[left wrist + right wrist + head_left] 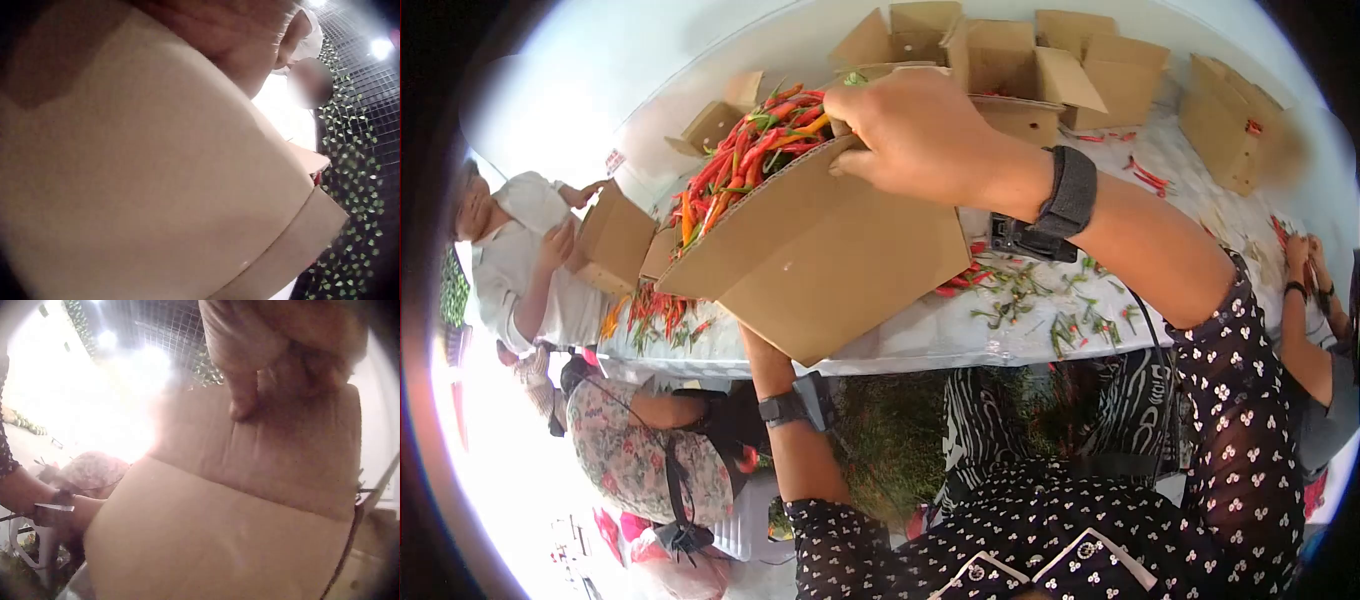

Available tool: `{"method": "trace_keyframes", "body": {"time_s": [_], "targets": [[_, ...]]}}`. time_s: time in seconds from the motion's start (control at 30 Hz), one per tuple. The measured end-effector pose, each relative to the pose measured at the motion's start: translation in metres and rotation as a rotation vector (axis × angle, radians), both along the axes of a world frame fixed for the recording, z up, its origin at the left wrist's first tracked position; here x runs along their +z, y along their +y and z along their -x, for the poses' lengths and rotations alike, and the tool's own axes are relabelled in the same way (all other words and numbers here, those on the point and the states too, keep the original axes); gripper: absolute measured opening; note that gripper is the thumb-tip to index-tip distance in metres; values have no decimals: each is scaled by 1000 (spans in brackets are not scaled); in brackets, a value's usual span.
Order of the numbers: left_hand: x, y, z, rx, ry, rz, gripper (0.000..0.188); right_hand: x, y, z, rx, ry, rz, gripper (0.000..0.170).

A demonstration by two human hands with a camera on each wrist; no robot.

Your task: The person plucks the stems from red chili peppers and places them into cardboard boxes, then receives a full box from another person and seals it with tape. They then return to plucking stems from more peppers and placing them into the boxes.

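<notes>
Tilted above the table, a cardboard box (840,250) is heaped with red, orange and green chili peppers (750,150). The right hand (920,135) grips the upper edge of its flap, the thumb on the outer face; the right wrist view also has this hand (287,344) over the cardboard (219,531). In the head view, the left forearm rises to the box's lower side, and the box hides that hand. Part of the left hand (231,37) lies against the cardboard (144,162) in the left wrist view, its fingers not clearly visible.
The white-covered table (880,352) carries green stems (1010,290) and loose chilies (655,315). Several open boxes (1000,60) stand along the back, another (1225,120) at the right. A person in white (530,250) holds a box at left; another person's hands (1308,262) are at right.
</notes>
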State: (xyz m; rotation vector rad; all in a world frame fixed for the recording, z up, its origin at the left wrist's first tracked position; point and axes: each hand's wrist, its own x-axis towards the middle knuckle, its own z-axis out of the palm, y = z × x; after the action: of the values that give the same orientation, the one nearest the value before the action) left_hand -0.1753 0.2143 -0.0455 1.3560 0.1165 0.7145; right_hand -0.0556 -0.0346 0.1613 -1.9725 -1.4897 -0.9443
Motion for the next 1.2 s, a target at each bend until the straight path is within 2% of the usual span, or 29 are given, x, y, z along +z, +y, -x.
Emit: {"method": "trace_keyframes", "body": {"time_s": [0.1, 0.17, 0.2, 0.27, 0.3, 0.37, 0.4, 0.43, 0.5, 0.53, 0.57, 0.63, 0.67, 0.77, 0.8, 0.83, 0.9, 0.93, 0.97, 1.03, 1.1, 1.17, 1.2], "targets": [[-9, -20, 1, 88, 76, -283, 48, -10, -24, -2, -35, 3, -19, 26], [-13, -30, 5, 9, 174, -492, 43, -18, -46, -3, 13, 6, -99, 26], [-12, -44, 4, -26, 167, -497, 43, -17, -58, 0, -29, 21, -76, 27], [-11, -85, 6, -39, 143, 106, 44, -25, -82, 2, -86, -4, -115, 26], [-5, -107, 8, -69, 153, 101, 44, -30, -95, 4, -106, -32, -151, 25], [10, -142, 11, -168, 160, 355, 45, -33, -129, 12, -140, -63, -181, 23], [3, -140, 3, -210, 200, 461, 46, -39, -146, 15, -135, 4, -177, 25], [-4, -148, 2, -229, 199, 456, 46, -44, -163, 17, -126, 68, -174, 28], [2, -177, -1, -82, 148, 95, 44, -53, -195, 25, -167, 84, -204, 28], [8, -182, -5, -142, 197, -42, 44, -57, -209, 31, -211, 91, -267, 27], [7, -185, -12, -148, 208, -43, 44, -63, -222, 30, -252, 116, -329, 27], [-5, -190, -14, -261, 116, 277, 41, -70, -248, 43, -307, 162, -340, 28], [-30, -174, -21, -347, 55, 175, 44, -72, -260, 48, -352, 215, -349, 29], [-13, -172, -37, -325, 9, 50, 45, -77, -290, 55, -462, 326, -413, 29], [21, -199, -34, -279, 117, 15, 47, -81, -299, 49, -501, 388, -441, 29], [59, -231, -33, -324, 47, 67, 44, -81, -308, 47, -500, 386, -451, 29], [87, -257, -45, -308, -8, -48, 46, -85, -326, 39, -556, 519, -556, 27], [99, -270, -46, -279, 7, -13, 48, -86, -333, 35, -540, 561, -616, 25], [99, -263, -59, -291, -19, -168, 48, -90, -342, 28, -533, 556, -621, 25], [122, -287, -73, -277, 40, -228, 50, -112, -362, 4, -559, 671, -707, 25], [133, -291, -104, -327, -6, -487, 54, -128, -382, -15, -588, 728, -773, 25], [141, -315, -131, -413, -65, -404, 61, -152, -404, -37, -632, 786, -836, 25], [127, -316, -158, -323, -77, -506, 69, -168, -414, -52, -618, 929, -976, 25]]}}
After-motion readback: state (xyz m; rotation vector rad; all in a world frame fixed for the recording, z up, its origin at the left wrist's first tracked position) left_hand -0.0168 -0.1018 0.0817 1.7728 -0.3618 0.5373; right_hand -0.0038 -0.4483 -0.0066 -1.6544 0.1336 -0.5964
